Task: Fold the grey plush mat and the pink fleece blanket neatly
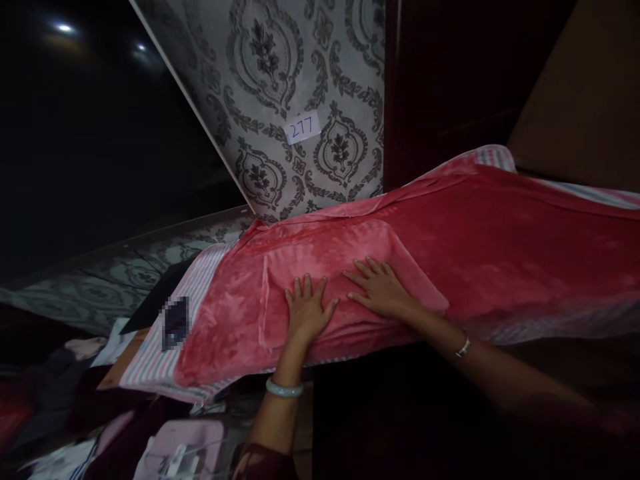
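A folded piece of pink-red plush fabric (340, 243) lies on a larger red plush cloth (525, 247), which covers a long raised surface. My left hand (306, 308) rests palm down on the folded fabric, fingers spread. To its right, my right hand (377, 287) also lies flat on the fabric with its fingers apart. The hands do not touch each other. Beneath the red cloth, a striped cloth (200, 280) shows along the left end and the edges. What the folded fabric is cannot be made out.
A blurred dark object (176, 324) lies on the striped cloth at the left end. Behind stand a patterned wall (310, 73) with a paper label (302, 127) marked 277 and a large dark screen-like panel (100, 133). Below left are clothes (65, 460) and a pinkish item (187, 443).
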Motion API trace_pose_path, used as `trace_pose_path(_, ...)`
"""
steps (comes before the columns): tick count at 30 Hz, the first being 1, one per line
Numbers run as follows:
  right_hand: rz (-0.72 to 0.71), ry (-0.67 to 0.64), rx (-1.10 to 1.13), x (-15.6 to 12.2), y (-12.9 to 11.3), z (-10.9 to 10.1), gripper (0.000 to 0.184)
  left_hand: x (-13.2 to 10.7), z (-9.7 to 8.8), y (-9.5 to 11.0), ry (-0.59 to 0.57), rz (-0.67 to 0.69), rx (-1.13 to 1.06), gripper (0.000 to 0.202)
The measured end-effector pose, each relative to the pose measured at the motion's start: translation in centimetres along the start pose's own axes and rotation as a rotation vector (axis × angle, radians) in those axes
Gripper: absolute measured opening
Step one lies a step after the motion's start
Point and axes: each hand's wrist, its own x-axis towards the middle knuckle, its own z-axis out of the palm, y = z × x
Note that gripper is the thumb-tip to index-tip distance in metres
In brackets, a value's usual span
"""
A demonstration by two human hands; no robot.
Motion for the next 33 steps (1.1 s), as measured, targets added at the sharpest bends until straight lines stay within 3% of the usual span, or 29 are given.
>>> trace_pose_path(5,0.014,-0.021,0.039,-0.3,-0.1,-1.4,0.063,-0.5,-1.3,0.1,0.020,0.000,-0.040,0.067)
trace_pose_path(9,-0.074,0.088,0.065,-2.7,-0.3,-2.1,0.057,-3.4,-2.3,-0.2,0.143,0.016,-0.010,0.060)
trace_pose_path(12,-0.180,0.162,0.067,-5.5,-0.2,-1.1,0.055,-6.3,-1.4,-0.4,0.202,0.052,0.033,0.059)
trace_pose_path(15,-0.210,0.166,0.042,-7.3,0.0,0.7,0.058,-8.1,0.8,-0.5,0.172,0.099,0.047,0.060)
trace_pose_path(22,-0.218,0.276,-0.030,-7.7,-0.1,3.3,0.061,-7.8,4.1,-0.5,0.219,0.084,0.041,0.056)
trace_pose_path(33,-0.234,0.335,-0.020,-7.6,0.5,3.7,0.060,-7.7,4.5,-1.1,0.321,0.105,0.070,0.055)
